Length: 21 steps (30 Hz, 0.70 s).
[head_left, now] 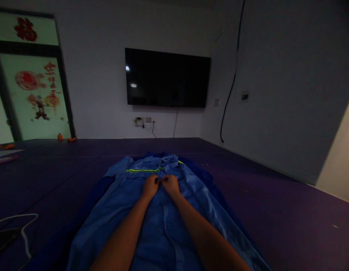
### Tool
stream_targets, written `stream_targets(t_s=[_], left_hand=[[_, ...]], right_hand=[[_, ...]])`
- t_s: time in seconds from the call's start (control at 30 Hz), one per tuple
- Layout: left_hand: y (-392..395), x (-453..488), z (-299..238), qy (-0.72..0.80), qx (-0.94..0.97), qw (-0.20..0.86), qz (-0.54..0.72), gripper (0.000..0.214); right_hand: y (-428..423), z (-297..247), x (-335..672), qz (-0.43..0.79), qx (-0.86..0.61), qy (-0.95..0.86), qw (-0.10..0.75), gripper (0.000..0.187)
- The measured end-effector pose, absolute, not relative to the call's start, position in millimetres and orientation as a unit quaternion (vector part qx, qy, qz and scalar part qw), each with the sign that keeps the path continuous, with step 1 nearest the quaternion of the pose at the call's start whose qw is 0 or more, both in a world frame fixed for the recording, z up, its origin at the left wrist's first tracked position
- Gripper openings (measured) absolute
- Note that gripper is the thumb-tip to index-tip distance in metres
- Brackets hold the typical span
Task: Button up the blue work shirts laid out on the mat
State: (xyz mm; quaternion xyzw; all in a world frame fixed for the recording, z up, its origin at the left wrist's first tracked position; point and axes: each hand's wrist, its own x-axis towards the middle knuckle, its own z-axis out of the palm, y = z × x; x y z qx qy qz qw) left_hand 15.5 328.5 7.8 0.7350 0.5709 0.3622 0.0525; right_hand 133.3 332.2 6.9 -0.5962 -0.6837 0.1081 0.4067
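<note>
A blue work shirt [152, 226] with a yellow-green reflective stripe [142, 170] lies spread flat on the dark purple surface [276, 210], collar away from me. My left hand [150, 185] and my right hand [170, 184] meet at the middle of the chest, just below the stripe. Both have their fingers curled and pinched on the shirt's front opening. What exactly sits between the fingertips is too small to make out. A darker blue garment [208, 178] shows under the shirt's edges.
A black wall-mounted screen [167, 77] hangs ahead, with a socket and cables [144, 121] below it. A white cable [20, 222] and a dark object lie at the lower left. A glass door with red decorations [35, 94] is at the left. A wall runs along the right.
</note>
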Motion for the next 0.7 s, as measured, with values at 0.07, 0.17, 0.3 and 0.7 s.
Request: stream_targets(t_s=[0.07, 0.17, 0.3, 0.7], left_hand=[[327.8, 15.7, 8.1, 0.573, 0.733, 0.054, 0.363, 0.009], [327.6, 15.7, 7.8, 0.576, 0.732, 0.056, 0.361, 0.01], [328.8, 15.2, 7.1, 0.577, 0.731, 0.058, 0.359, 0.012], [331.2, 13.7, 2.5, 0.572, 0.734, 0.062, 0.361, 0.016]], right_hand=[[331.0, 7.8, 132.8, 0.106, -0.602, -0.68, 0.405, 0.018], [330.3, 8.0, 132.6, 0.107, -0.605, -0.679, 0.402, 0.017], [330.8, 7.8, 132.6, 0.114, -0.6, -0.684, 0.399, 0.017], [327.4, 11.7, 131.4, 0.116, -0.596, -0.678, 0.413, 0.018]])
